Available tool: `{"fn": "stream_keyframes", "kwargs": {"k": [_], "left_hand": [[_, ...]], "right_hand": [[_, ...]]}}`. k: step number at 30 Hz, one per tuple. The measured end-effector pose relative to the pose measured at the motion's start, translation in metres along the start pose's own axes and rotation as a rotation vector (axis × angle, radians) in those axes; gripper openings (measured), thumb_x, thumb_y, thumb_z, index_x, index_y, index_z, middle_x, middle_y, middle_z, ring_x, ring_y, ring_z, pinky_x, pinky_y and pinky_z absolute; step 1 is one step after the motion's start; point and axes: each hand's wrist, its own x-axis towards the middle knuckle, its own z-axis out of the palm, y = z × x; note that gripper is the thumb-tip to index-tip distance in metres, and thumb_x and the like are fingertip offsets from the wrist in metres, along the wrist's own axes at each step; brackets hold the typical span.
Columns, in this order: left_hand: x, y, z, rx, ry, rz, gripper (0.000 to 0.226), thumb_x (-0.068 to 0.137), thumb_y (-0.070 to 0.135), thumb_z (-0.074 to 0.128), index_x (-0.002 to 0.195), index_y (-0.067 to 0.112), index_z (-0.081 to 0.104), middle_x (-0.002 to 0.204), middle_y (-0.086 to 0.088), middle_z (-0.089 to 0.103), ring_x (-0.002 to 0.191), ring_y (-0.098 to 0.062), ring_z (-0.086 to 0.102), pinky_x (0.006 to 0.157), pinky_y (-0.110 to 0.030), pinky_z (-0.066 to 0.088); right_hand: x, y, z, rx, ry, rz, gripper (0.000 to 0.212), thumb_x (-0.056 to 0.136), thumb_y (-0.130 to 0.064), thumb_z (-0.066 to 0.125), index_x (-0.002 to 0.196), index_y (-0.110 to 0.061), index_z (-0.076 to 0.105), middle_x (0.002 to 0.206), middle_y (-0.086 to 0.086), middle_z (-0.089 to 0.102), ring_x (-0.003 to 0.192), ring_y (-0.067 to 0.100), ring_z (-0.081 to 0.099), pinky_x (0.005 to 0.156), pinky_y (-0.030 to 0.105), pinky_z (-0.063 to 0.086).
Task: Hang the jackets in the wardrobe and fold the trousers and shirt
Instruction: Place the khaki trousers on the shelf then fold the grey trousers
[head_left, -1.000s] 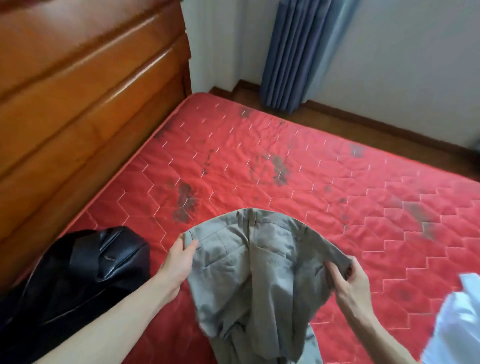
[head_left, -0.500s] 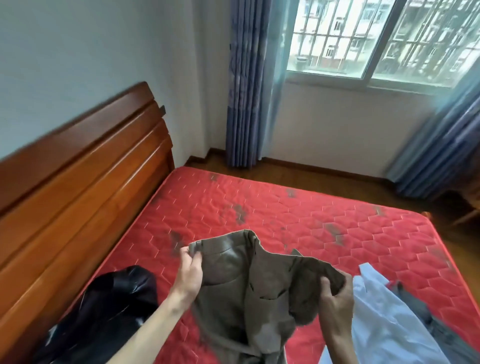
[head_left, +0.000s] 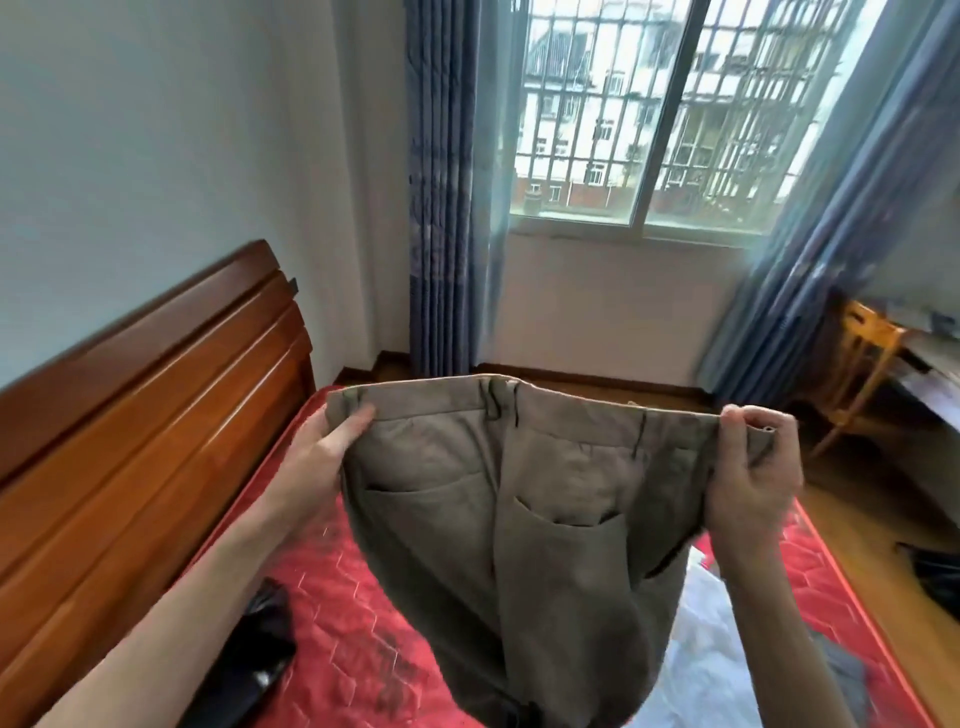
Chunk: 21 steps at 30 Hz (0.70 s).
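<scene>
Grey-brown trousers (head_left: 519, 519) hang in the air in front of me, waistband stretched flat and back pockets facing me. My left hand (head_left: 322, 462) grips the waistband's left end. My right hand (head_left: 753, 478) pinches its right end. The legs drop out of view at the bottom. A black leather jacket (head_left: 249, 660) lies on the red mattress (head_left: 337, 597) at lower left. A white shirt (head_left: 706, 654) lies at lower right, partly behind the trousers, with a grey garment (head_left: 847, 670) beside it.
A wooden headboard (head_left: 145, 426) runs along the left. Blue curtains (head_left: 441, 208) frame a barred window (head_left: 649, 114) ahead. A yellow wooden chair (head_left: 857, 364) and a desk stand at the right. A dark item (head_left: 935, 571) lies on the wooden floor.
Both hands have raised the trousers off the mattress and pulled the waistband out straight. My view has tilted up from the bed to the window.
</scene>
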Motion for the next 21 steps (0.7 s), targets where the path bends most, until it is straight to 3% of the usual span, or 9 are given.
{"fn": "stream_keyframes", "kwargs": {"k": [5, 8, 11, 13, 16, 21], "left_hand": [[0.019, 0.067, 0.002, -0.065, -0.031, 0.22, 0.044, 0.08, 0.047, 0.082, 0.113, 0.018, 0.078, 0.122, -0.01, 0.075, 0.118, -0.027, 0.068, 0.112, -0.048, 0.045], [0.032, 0.095, 0.007, -0.048, -0.076, 0.269, 0.047, 0.084, 0.046, 0.082, 0.119, 0.016, 0.075, 0.126, -0.014, 0.072, 0.124, -0.035, 0.065, 0.115, -0.057, 0.042], [0.041, 0.126, 0.021, -0.064, -0.11, 0.303, 0.041, 0.088, 0.04, 0.077, 0.12, 0.014, 0.074, 0.123, -0.01, 0.074, 0.118, -0.025, 0.068, 0.111, -0.047, 0.049], [0.046, 0.14, 0.031, -0.097, -0.134, 0.303, 0.036, 0.098, 0.025, 0.067, 0.128, 0.005, 0.068, 0.124, -0.011, 0.073, 0.116, -0.022, 0.069, 0.105, -0.037, 0.054], [0.049, 0.15, 0.042, -0.094, -0.191, 0.328, 0.031, 0.102, 0.015, 0.061, 0.128, -0.001, 0.063, 0.119, -0.01, 0.072, 0.109, -0.018, 0.069, 0.093, -0.027, 0.057], [0.053, 0.152, 0.053, -0.034, -0.213, 0.387, 0.013, 0.097, 0.015, 0.068, 0.105, 0.008, 0.061, 0.095, -0.006, 0.062, 0.09, -0.013, 0.061, 0.081, -0.022, 0.055]], "right_hand": [[0.06, -0.043, -0.02, 0.01, 0.159, -0.092, 0.016, 0.105, -0.032, 0.058, 0.09, -0.035, 0.052, 0.082, -0.015, 0.053, 0.075, -0.009, 0.05, 0.078, 0.018, 0.042], [0.08, -0.072, -0.026, -0.017, 0.159, -0.195, 0.015, 0.106, -0.032, 0.055, 0.093, -0.036, 0.051, 0.088, -0.016, 0.052, 0.082, -0.008, 0.049, 0.083, 0.021, 0.042], [0.096, -0.101, -0.027, -0.077, 0.074, -0.317, 0.014, 0.109, -0.026, 0.05, 0.098, -0.034, 0.047, 0.088, -0.013, 0.05, 0.081, -0.009, 0.049, 0.079, 0.015, 0.039], [0.105, -0.106, -0.024, -0.125, -0.013, -0.302, 0.006, 0.11, -0.026, 0.049, 0.104, -0.025, 0.051, 0.089, -0.008, 0.051, 0.081, -0.009, 0.05, 0.077, 0.013, 0.041], [0.112, -0.099, -0.021, -0.162, -0.108, -0.287, 0.01, 0.109, -0.025, 0.051, 0.111, -0.018, 0.057, 0.093, -0.008, 0.059, 0.083, -0.006, 0.054, 0.076, 0.012, 0.043], [0.107, -0.069, -0.021, -0.267, -0.354, -0.317, 0.025, 0.109, -0.009, 0.045, 0.116, -0.017, 0.068, 0.105, 0.003, 0.068, 0.097, 0.016, 0.065, 0.085, 0.032, 0.049]]}}
